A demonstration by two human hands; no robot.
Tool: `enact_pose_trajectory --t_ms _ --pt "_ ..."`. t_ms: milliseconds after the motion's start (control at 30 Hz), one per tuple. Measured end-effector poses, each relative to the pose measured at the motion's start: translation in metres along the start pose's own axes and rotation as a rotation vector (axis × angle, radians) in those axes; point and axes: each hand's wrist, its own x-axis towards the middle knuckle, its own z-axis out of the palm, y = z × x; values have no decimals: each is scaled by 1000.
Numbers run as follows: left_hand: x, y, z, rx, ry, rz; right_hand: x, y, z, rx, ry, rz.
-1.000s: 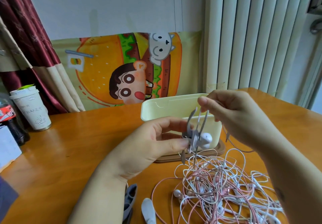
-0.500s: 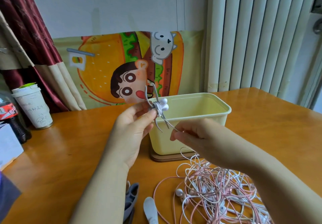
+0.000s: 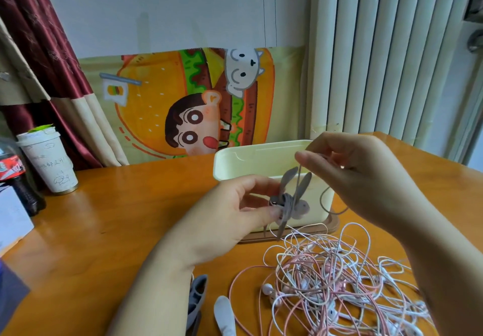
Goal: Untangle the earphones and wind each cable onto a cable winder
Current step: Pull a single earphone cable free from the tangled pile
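Note:
My left hand pinches a grey cable winder with a grey earphone cable wound round its middle; an earbud hangs at its right side. Above and to the right, my right hand pinches the free end of that grey cable, which loops down between the two hands. A tangle of pink and white earphones lies on the table in front of me, below both hands. Two spare winders, one grey and one white, lie at the near edge.
A pale yellow box on a brown base stands just behind my hands on the orange wooden table. A paper cup and a cola bottle stand at the far left. Wall, cartoon poster and curtains close the back.
Both hands have come down and rightwards with the winder, from above the box rim to in front of it. My right hand rose above the winder, drawing the cable end upward.

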Motion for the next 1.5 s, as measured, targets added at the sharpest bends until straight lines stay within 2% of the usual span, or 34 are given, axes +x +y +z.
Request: enact_pose_trajectory --t_ms 133,233,400,667,800,1033,1167,1233,1333,1500 --pt "0 2 0 -218 -38 74 3 8 6 124 10 100" --pt "1 2 0 -468 -21 133 3 8 18 204 -68 152" --pt "7 5 -1 -822 124 85 -1 7 39 294 -220 217" --pt "11 0 -6 -872 382 4 -6 -2 26 172 -493 181" --pt "10 -2 -5 -670 466 31 -5 -9 14 118 -496 159" --pt "12 -6 0 -80 582 94 -7 -17 -2 -9 -470 133" --pt "9 -8 2 278 596 105 -6 -16 -9 -9 -426 149" --pt "8 -9 1 393 553 78 -7 -16 -12 -13 -380 134" --pt "7 -9 2 498 405 8 -5 -11 -12 -61 -252 94" --pt "2 -5 4 428 134 -28 3 7 -2 -40 -135 103"
